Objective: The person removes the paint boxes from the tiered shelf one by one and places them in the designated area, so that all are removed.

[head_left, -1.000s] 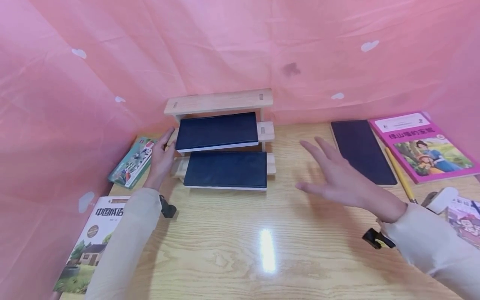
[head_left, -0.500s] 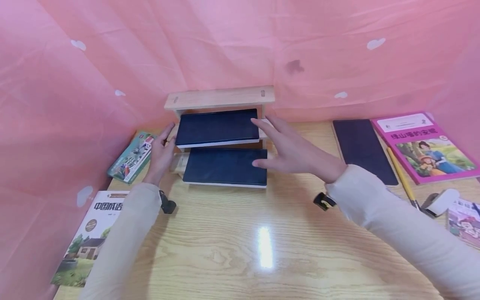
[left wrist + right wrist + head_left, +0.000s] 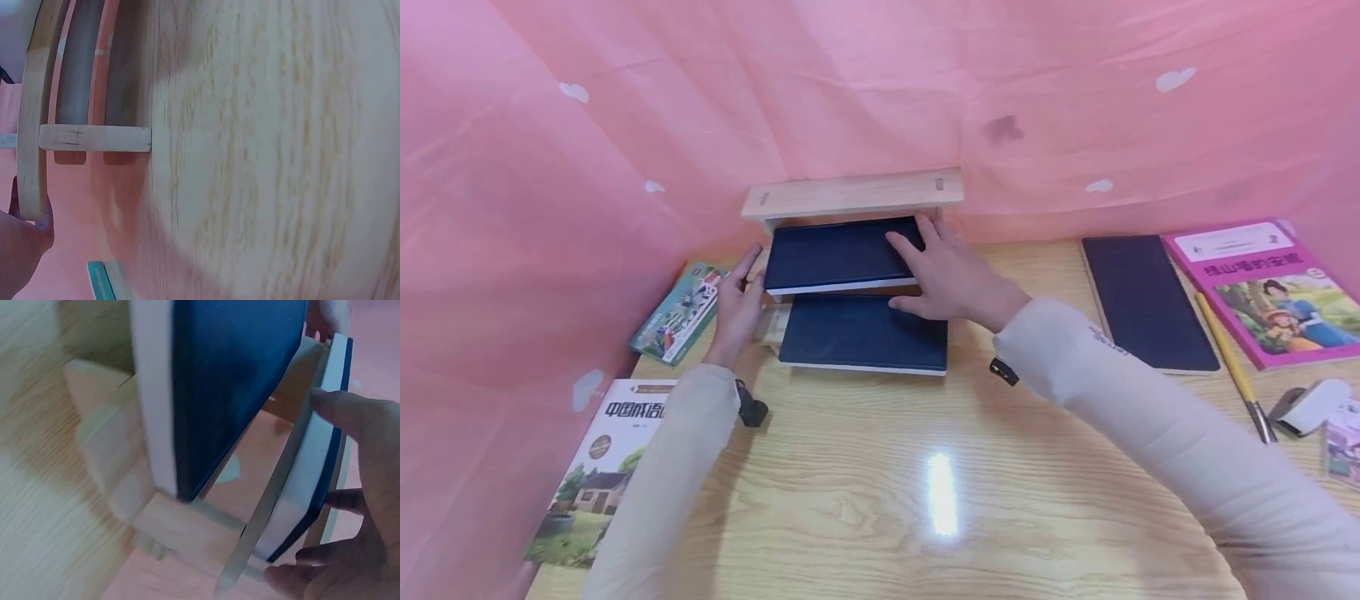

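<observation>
A small tiered wooden rack (image 3: pixel 853 193) stands at the back of the table, with two dark blue notebooks lying on its lower tiers. My left hand (image 3: pixel 736 312) grips the rack's left side; the left wrist view shows its fingers (image 3: pixel 45 222) on both faces of a wooden board end (image 3: pixel 32 203). Over the right end of the upper notebook (image 3: pixel 835 254) lies my right hand (image 3: pixel 958 279). In the right wrist view its thumb (image 3: pixel 344 409) is at the white page edge, with the other fingers curled round the end. The lower notebook (image 3: pixel 865 333) sits just in front.
To the left are a teal box (image 3: pixel 679 317) and a white book (image 3: pixel 602 483). On the right lie another dark notebook (image 3: pixel 1150 300), a pink book (image 3: pixel 1270 292), a yellow-handled brush (image 3: pixel 1225 350), a white-and-black object (image 3: pixel 1311 407) and a small booklet (image 3: pixel 1343 442). Pink cloth (image 3: pixel 865 92) surrounds the table.
My right hand has moved left from over the table to the upper notebook's right end and taken hold there. My left hand has stayed at the rack's left side.
</observation>
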{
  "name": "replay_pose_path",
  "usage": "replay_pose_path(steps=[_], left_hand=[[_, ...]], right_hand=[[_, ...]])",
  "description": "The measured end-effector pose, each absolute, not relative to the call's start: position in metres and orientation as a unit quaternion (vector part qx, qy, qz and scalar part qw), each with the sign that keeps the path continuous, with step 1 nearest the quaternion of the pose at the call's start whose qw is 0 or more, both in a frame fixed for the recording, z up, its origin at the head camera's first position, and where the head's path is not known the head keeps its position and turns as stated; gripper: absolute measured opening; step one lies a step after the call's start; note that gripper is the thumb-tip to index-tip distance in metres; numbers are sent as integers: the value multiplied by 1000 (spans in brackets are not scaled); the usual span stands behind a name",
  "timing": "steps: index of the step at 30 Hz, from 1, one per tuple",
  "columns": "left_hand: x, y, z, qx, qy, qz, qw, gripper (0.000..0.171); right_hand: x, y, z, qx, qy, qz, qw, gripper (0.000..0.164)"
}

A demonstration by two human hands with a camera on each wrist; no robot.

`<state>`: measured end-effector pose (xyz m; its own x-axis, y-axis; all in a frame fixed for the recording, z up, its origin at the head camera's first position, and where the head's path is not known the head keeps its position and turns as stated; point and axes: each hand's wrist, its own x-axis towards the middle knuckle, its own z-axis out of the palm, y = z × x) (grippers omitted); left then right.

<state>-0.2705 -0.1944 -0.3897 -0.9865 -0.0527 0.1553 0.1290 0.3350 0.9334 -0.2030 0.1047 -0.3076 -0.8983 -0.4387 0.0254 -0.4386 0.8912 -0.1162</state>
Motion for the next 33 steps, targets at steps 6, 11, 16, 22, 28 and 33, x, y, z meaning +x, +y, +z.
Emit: replay_pose_path(steps=[6,11,16,22,28,33], left_hand=[[-272,-195,-392,-26,-812,-575,96,42],[-271,-195,-393,-27,-812,-574,102,41],[-271,-194,-393,-34,-808,-578,112,40],[-272,-192,-392,-33,-808,-579,107,41],[-272,-190,-393,-23,-814,-572,98,41],[-272,-189,-393,-20,-818,-567,96,42]], right_hand=[[-215,92,-305,-236,971,-26,3,88],[-233,89,-307,-249,968,-29,15,91],[-246,91,-308,-255,966,-24,46,88],[-248,97,-312,-279,960,-12,29,87],[-244,102,-316,-294,956,1,-8,83],[-241,104,-316,-296,955,-6,-9,80]])
